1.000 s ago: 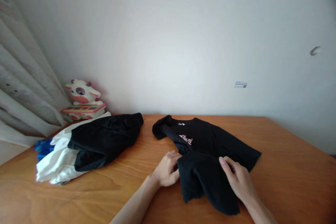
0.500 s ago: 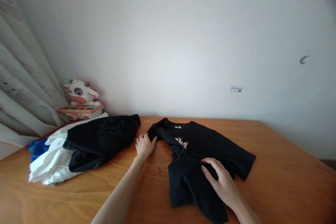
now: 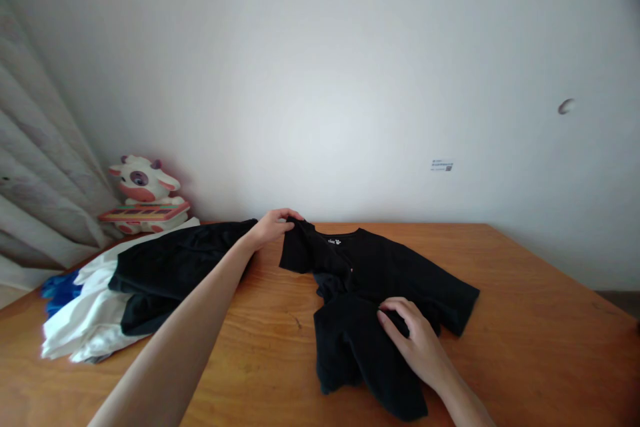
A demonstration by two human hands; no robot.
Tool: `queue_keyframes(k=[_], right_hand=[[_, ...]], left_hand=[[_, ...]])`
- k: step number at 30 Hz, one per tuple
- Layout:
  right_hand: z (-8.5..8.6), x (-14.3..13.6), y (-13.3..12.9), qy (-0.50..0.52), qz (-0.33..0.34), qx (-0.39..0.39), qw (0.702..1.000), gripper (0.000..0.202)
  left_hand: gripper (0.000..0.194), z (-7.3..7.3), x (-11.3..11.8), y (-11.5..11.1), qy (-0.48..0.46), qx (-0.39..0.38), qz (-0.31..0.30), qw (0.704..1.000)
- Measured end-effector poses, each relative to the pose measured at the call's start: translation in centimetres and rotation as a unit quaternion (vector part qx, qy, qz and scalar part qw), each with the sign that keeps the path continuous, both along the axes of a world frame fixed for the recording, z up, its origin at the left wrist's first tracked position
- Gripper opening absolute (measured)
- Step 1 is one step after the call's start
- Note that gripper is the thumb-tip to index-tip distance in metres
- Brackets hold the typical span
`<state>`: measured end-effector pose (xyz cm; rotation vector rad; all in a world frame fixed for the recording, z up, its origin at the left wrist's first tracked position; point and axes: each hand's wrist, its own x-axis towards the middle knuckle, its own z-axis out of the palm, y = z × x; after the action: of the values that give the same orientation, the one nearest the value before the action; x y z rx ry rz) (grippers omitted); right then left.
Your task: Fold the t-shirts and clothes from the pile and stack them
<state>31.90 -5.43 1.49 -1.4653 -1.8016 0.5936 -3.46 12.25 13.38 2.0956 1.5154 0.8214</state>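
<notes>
A black shirt [image 3: 390, 260] lies partly crumpled on the wooden table, its neckline toward the wall and one sleeve spread to the right. My left hand [image 3: 274, 227] pinches the shirt's upper left edge near the shoulder, lifting that part slightly. Below it hangs the left sleeve. Over the bunched lower part of the shirt, my right hand [image 3: 411, 333] rests with thumb and fingers closed on a fold of the fabric.
To the left, a pile holds black clothing [image 3: 170, 260], white clothing [image 3: 95, 307] and blue cloth [image 3: 63, 290]. Behind it sits a cow toy with a keyboard [image 3: 145, 193] by the curtain [image 3: 45, 167]. The wall borders the table's [image 3: 540, 320] far edge.
My left hand has moved up and away toward the shirt's shoulder, raising it. The sleeve now hangs down and covers most of the pink print. My right hand has hardly moved.
</notes>
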Motion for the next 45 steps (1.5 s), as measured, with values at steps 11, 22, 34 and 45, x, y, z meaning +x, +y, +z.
queue_keyframes(k=[11, 22, 34, 45], right_hand=[[-0.5, 0.1, 0.2, 0.002, 0.006, 0.018, 1.0, 0.035], [0.0, -0.1, 0.3, -0.022, -0.072, 0.035, 0.997, 0.045], [-0.7, 2.9, 4.8, -0.258, -0.193, -0.004, 0.947, 0.065], [-3.3, 11.5, 5.7, -0.398, -0.143, -0.101, 0.901, 0.073]], left_hand=[[0.045, -6.6, 0.3, -5.0, 0.265, 0.009, 0.05, 0.963], [0.067, -10.2, -3.7, -6.1, 0.289, -0.021, 0.02, 0.957], [0.051, -10.5, -2.1, -7.9, 0.277, -0.029, -0.009, 0.96], [0.042, -10.3, -11.0, -8.4, 0.223, -0.022, -0.046, 0.973]])
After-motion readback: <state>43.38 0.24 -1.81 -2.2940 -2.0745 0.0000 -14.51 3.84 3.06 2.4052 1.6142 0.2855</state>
